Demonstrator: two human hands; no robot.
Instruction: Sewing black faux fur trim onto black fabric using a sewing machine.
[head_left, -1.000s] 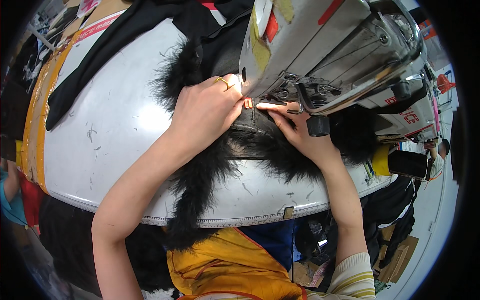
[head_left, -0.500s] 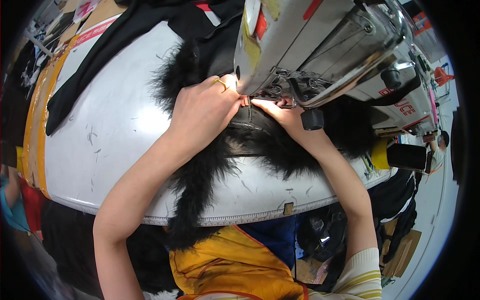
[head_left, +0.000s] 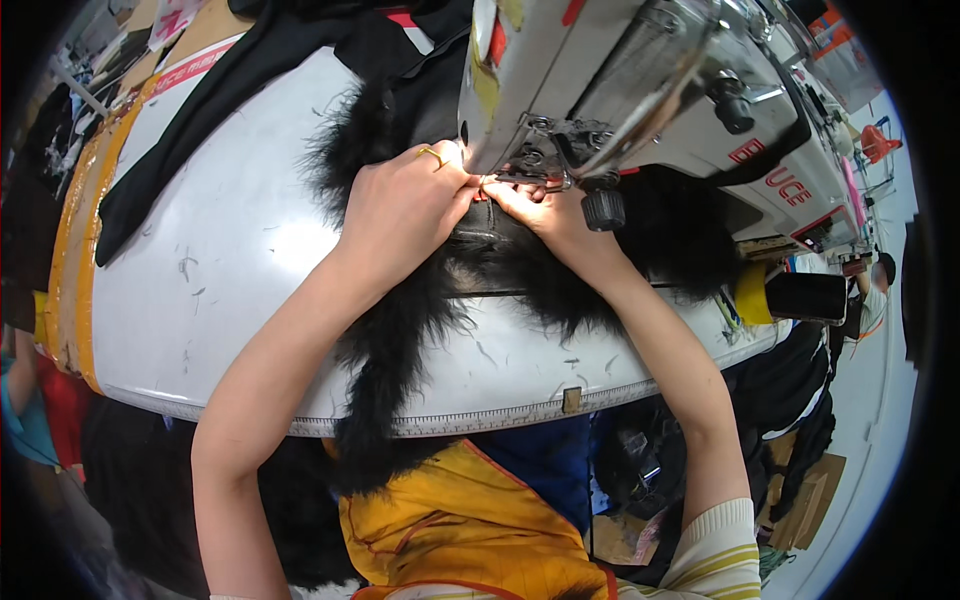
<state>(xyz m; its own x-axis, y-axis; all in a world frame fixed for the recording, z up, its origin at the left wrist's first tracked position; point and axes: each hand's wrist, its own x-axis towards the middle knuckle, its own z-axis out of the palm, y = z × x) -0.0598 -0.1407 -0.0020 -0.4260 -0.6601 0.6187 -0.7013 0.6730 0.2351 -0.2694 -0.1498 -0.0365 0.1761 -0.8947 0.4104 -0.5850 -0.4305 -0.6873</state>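
A white sewing machine (head_left: pixel 565 75) leans in from the upper right, its presser foot area brightly lit. Beneath it lies a black garment piece with long, shaggy fur trim (head_left: pixel 390 350). My left hand (head_left: pixel 400 210), with a gold ring, is closed, its fingertips pinching the fabric just left of the presser foot. My right hand (head_left: pixel 565 225) comes from the other side, thumb and fingers pinched together at the same spot, nearly meeting the left fingertips. A tiny reddish bit shows between them. The needle tip and exact fabric edge are hidden by my fingers.
The white table (head_left: pixel 240 290) has a measuring tape (head_left: pixel 480 421) along its front edge and scattered fur hairs. Black cloth (head_left: pixel 215 110) drapes over its far left. At right sit a yellow item (head_left: pixel 753 294) and a dark phone-like object (head_left: pixel 807 297). A yellow-orange apron (head_left: pixel 450 530) covers my lap.
My right hand has shifted slightly left and up, bringing its fingertips to the left hand's. The view has shifted a little, so the machine appears farther up and left.
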